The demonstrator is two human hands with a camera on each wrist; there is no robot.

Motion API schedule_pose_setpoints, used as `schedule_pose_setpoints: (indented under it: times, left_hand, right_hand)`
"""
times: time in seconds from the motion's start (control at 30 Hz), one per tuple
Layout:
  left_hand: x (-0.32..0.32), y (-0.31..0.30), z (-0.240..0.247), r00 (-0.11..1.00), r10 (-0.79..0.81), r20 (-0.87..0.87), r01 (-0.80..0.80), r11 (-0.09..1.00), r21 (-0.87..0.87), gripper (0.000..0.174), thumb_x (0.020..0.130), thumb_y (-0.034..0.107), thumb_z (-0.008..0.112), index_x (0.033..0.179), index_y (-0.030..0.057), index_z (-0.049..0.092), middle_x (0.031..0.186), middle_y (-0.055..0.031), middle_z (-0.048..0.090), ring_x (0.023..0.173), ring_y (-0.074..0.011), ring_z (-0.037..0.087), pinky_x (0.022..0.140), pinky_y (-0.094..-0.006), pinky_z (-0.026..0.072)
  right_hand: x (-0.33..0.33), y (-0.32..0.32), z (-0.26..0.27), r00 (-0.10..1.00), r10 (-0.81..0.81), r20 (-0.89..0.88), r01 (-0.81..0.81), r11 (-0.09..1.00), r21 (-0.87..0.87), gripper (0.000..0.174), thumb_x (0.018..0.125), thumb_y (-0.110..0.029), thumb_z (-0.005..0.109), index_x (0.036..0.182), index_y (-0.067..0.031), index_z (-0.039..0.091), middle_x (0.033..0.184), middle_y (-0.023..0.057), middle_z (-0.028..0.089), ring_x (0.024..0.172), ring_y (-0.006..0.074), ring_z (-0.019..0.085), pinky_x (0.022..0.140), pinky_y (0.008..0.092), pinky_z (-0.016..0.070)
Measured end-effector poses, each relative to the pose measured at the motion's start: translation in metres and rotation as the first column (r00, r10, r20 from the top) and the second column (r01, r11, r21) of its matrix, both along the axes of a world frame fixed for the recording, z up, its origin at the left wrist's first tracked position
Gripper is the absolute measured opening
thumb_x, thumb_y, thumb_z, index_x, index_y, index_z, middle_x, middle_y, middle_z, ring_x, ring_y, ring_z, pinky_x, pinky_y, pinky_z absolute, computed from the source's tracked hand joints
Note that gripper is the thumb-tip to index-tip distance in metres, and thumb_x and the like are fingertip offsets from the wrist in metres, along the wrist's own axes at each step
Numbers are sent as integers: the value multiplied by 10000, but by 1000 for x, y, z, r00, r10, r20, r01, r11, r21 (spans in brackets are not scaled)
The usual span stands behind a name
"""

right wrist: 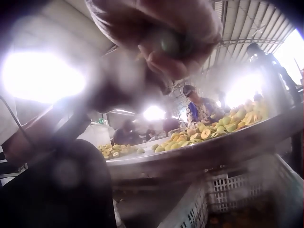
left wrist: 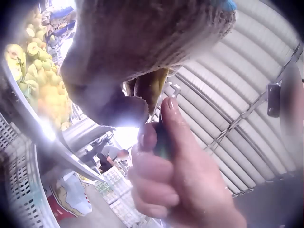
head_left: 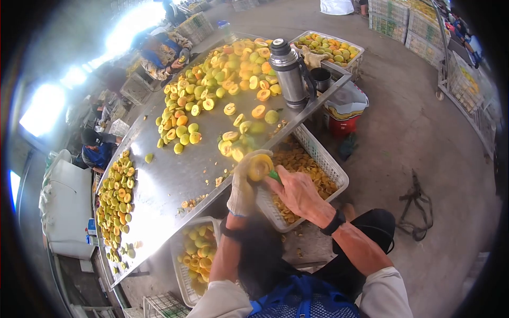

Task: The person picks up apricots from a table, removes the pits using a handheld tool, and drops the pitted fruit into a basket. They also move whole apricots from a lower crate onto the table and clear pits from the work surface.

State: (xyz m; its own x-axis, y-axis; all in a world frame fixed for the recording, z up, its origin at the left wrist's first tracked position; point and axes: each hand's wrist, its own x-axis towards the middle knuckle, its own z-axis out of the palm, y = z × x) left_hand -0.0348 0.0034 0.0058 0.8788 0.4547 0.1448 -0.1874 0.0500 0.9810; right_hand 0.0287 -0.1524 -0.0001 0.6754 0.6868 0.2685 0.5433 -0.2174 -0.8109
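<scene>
My left hand (head_left: pixel 243 186), in a knitted white glove, holds a yellow peach half (head_left: pixel 260 166) with its cut face up, just past the table's near edge. My bare right hand (head_left: pixel 303 194) grips the green handle of a pitting tool (head_left: pixel 274 176) right at the fruit. In the left wrist view, the tool's thin bent metal tip (left wrist: pixel 175 89) shows beyond the right thumb, close beside the peach under the glove. Below the hands, a white crate (head_left: pixel 339 183) holds orange-yellow scraps.
A metal table (head_left: pixel 175 164) bears heaps of whole and halved peaches (head_left: pixel 212 79). On its right edge stands a steel thermos (head_left: pixel 289 74), with a dark cup (head_left: pixel 321 78) nearby. Another crate (head_left: pixel 182 278) of peach halves sits at lower left. Other people (head_left: pixel 159 53) work across the table.
</scene>
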Motion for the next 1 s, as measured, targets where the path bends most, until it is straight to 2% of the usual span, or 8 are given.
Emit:
schedule_pose_setpoints:
  times: [0.07,0.27,0.37,0.47,0.57,0.67,0.9,1.0]
  left_hand:
    - [3,-3,-6,996,90,-14,-84,971,222,559,1114,422,338,1181,19,720,1117,-68,726,1030,-165,657,885,-318,530]
    - [1,-6,-10,970,242,2,-225,899,376,618,1126,437,331,1010,-4,749,940,-71,731,857,-158,656,781,-309,524]
    - [-3,11,-12,992,123,-19,-106,917,386,686,1126,493,318,973,-15,753,878,-85,719,798,-154,646,741,-305,516]
    - [-5,14,-10,990,96,-107,-58,949,309,744,1125,568,304,1009,-21,745,856,-105,722,788,-168,657,739,-313,527]
    - [7,-19,-5,951,305,45,-306,952,9,777,1135,600,281,1028,-24,730,846,-125,730,782,-185,669,723,-314,538]
    - [7,-38,-8,891,430,148,-427,903,-56,782,1149,584,244,1014,-13,731,882,-116,740,848,-204,672,868,-348,529]
    - [0,-25,-9,950,310,31,-310,951,9,770,1149,571,282,870,-7,707,774,-125,709,730,-198,656,721,-314,527]
    - [3,-23,-3,980,198,-23,-199,979,-47,743,1148,557,311,810,2,670,735,-131,680,645,-198,628,627,-302,506]
  right_hand:
    - [0,3,-6,999,-4,-36,3,999,-39,368,1065,-325,650,956,18,577,760,292,660,761,522,650,666,580,497]
    - [1,4,0,985,113,-134,-118,993,-30,367,1074,-327,638,1012,34,615,787,308,667,777,531,656,671,583,495]
    - [5,3,-2,970,208,-124,-205,978,37,386,1087,-341,624,1088,43,662,797,285,675,717,480,666,675,536,508]
    - [8,0,-1,910,298,-288,-270,954,131,396,1101,-352,607,1143,30,703,802,249,681,664,374,634,686,473,519]
    - [-1,0,-1,884,251,-394,-235,968,90,404,1112,-352,591,1139,31,719,811,225,676,683,285,589,706,431,517]
    - [-15,4,-7,909,201,-365,-166,978,125,290,1094,-208,595,1288,-20,702,840,252,680,677,341,628,673,429,510]
    - [-15,-2,-10,897,266,-353,-249,964,92,309,1098,-243,585,1248,1,698,816,288,666,700,414,655,675,462,514]
    - [-10,-1,-25,919,290,-266,-280,957,73,347,1098,-281,592,1233,26,681,729,221,665,631,340,631,619,429,495]
